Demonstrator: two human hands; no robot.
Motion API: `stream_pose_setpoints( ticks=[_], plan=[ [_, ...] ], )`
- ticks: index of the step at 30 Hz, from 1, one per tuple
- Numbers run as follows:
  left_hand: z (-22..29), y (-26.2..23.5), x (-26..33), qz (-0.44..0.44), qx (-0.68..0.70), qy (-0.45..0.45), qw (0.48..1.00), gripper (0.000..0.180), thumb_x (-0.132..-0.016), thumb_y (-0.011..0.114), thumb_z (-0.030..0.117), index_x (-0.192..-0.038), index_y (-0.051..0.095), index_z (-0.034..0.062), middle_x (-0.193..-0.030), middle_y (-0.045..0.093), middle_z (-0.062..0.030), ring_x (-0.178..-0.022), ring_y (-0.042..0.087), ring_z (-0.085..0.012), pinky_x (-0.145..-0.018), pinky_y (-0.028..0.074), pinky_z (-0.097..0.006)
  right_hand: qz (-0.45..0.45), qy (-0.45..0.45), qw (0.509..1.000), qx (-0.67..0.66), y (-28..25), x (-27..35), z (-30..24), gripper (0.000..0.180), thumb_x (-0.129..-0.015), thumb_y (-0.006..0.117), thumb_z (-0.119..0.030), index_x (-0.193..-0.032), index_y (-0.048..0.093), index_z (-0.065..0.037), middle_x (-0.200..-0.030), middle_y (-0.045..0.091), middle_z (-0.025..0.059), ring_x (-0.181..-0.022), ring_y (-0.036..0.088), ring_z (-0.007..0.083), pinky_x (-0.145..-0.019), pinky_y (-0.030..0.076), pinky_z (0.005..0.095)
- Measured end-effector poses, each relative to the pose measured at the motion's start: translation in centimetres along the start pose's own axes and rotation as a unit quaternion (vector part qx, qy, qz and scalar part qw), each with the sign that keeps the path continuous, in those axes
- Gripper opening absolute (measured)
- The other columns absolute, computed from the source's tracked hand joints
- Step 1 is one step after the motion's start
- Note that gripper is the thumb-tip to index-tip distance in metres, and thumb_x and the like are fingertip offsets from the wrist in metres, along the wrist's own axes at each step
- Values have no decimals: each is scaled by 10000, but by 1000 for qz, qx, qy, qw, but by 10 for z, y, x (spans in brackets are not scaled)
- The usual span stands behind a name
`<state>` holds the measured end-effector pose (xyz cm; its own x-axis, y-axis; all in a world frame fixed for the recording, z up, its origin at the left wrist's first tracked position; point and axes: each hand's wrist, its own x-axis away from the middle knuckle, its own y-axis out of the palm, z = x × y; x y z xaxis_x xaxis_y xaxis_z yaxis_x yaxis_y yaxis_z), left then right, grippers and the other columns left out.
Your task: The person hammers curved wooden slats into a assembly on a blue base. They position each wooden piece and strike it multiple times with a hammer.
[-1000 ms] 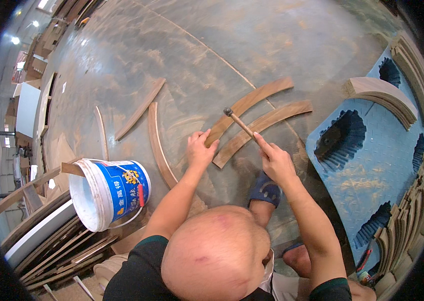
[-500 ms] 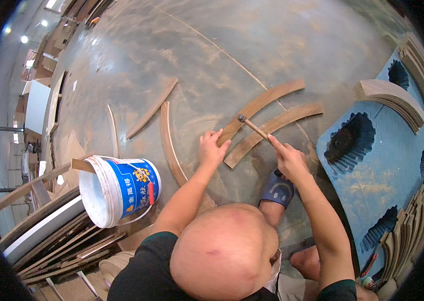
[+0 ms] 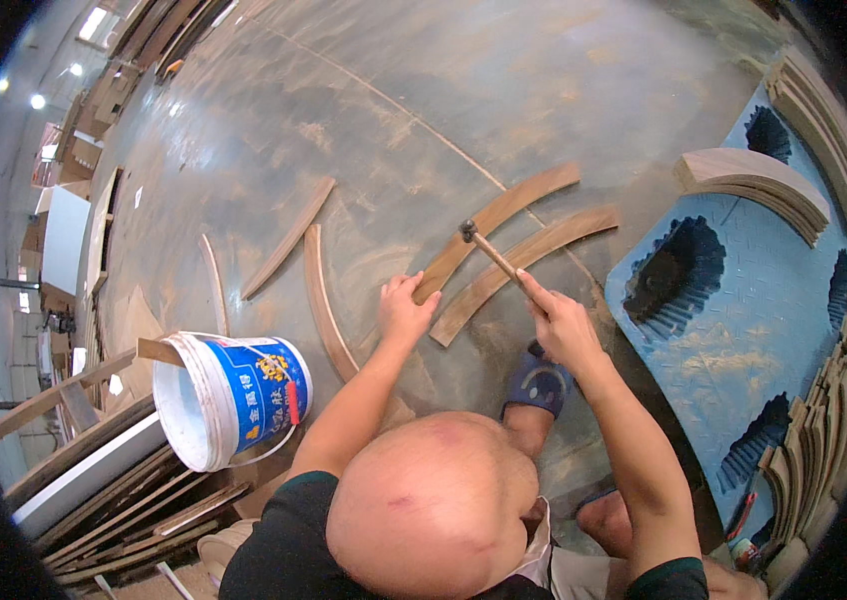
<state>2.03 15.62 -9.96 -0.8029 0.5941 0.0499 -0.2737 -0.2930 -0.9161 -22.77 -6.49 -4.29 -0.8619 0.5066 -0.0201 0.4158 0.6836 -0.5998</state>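
My left hand has its fingers closed around the near end of a curved wooden strip on the floor. In my right hand is a hammer, gripped by its wooden handle. The dark hammer head overlaps the strip's middle in this view; whether it touches the wood I cannot tell. Just to the right, a second curved strip lies alongside the first, below the hammer handle.
Left of my hands lie more strips, one straight and one curved. A white-and-blue bucket stands by stacked boards. To the right, a blue mat with dark patches carries stacked curved pieces. My slippered foot is close by.
The whole view has shifted, so most things appear farther left and slightly lower. Relative to the strip, the hammer head has moved a little away from me. Both hands keep their grips.
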Motion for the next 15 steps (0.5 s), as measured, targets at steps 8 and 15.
stream_pose_setpoints(
  ticks=[8,15],
  plan=[
    [32,15,-38,53,-3,2,999,616,-855,914,445,-1376,795,140,-1484,617,-95,-1388,548,-347,-1192,453,-492,-101,88,989,-57,-143,35,-87,570,-1087,681,-187,-1644,565,-226,-998,729,289,-833,739,441,-817,601,490],
    [61,-9,-102,48,133,168,975,491,-854,924,265,-1287,801,70,-1247,710,-179,-1162,686,-377,-1026,569,-487,-202,68,962,172,-304,137,-109,544,-1066,701,-240,-1601,616,-304,-920,764,226,-820,745,448,-737,595,558]
  ],
)
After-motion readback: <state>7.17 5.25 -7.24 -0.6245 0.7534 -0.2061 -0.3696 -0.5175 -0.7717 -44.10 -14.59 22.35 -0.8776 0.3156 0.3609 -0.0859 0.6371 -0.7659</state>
